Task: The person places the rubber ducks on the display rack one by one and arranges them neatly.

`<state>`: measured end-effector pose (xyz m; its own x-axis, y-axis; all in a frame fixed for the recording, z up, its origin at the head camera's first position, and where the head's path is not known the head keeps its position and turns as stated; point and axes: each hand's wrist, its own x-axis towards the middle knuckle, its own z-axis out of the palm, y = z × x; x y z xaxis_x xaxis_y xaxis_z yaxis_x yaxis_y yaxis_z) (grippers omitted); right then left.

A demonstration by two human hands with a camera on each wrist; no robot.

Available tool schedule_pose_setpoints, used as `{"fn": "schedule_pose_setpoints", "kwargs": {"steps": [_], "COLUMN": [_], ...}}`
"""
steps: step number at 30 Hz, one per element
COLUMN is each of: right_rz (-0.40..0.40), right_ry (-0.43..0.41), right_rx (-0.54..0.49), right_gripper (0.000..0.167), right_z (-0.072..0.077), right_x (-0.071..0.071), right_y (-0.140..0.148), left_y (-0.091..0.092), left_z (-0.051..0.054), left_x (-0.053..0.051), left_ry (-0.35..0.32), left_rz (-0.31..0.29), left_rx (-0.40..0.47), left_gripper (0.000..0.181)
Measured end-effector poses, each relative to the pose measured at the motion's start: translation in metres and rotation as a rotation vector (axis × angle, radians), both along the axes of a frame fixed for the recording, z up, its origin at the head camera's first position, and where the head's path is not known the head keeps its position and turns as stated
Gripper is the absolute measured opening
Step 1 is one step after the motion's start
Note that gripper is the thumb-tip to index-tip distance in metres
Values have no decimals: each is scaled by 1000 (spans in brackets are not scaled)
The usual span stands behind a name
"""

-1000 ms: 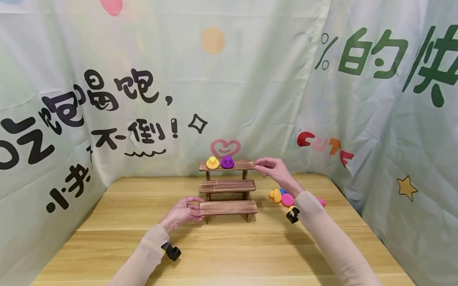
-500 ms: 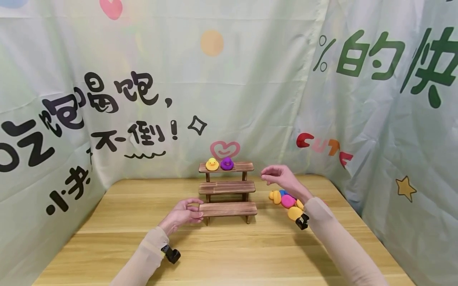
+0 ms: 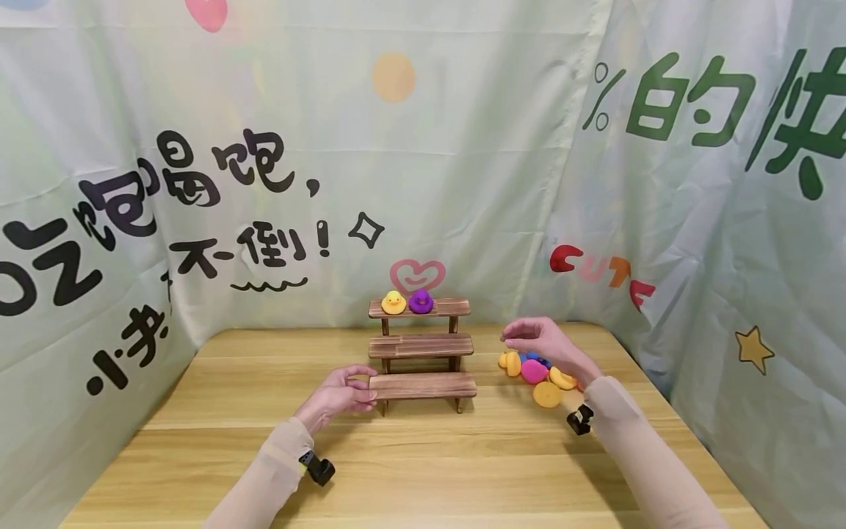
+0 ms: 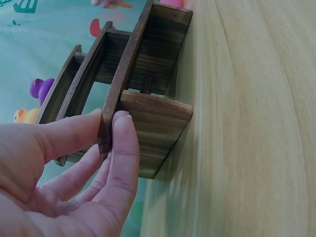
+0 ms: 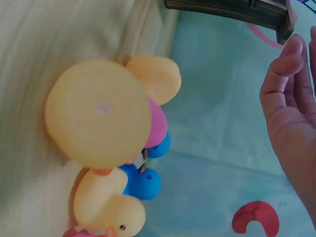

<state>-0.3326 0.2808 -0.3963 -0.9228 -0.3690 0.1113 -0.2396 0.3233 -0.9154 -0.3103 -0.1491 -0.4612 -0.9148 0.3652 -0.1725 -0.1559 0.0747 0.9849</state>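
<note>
A three-tier wooden step shelf (image 3: 423,386) stands on the table. My left hand (image 3: 335,393) pinches the left end of its lowest tier between thumb and fingers, as the left wrist view shows closely. On the top tier sit a yellow rubber duck (image 3: 393,302) and a purple rubber duck (image 3: 421,301), side by side toward the left. My right hand (image 3: 545,342) hovers right of the shelf with loosely bent fingers and holds nothing. Below it lies a heap of rubber ducks, among them a pink one (image 3: 534,372), a blue one (image 5: 143,183) and a yellow one tipped over, base showing (image 5: 98,113).
The wooden table (image 3: 423,470) runs back to a pale printed cloth (image 3: 463,184) hanging behind and at both sides. A black wrist camera (image 3: 317,467) sits on the left sleeve, another (image 3: 580,419) on the right.
My right hand has drawn away from the top tier's right end, moving right and down above the duck heap. The left hand keeps its grip, and the two ducks on top stay put.
</note>
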Motion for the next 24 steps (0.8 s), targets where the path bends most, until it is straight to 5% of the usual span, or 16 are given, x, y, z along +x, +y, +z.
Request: {"fn": "schedule_pose_setpoints", "kwargs": {"steps": [24], "right_rz": [59], "right_ry": [-42], "right_rx": [170], "right_gripper": [36], "right_z": [-32], "right_x": [20], "right_y": [55], "left_y": [1], "left_z": [1], "left_x": [1], "left_ry": [31], "left_rz": [-12], "left_rx": [-26], "left_gripper": [54]}}
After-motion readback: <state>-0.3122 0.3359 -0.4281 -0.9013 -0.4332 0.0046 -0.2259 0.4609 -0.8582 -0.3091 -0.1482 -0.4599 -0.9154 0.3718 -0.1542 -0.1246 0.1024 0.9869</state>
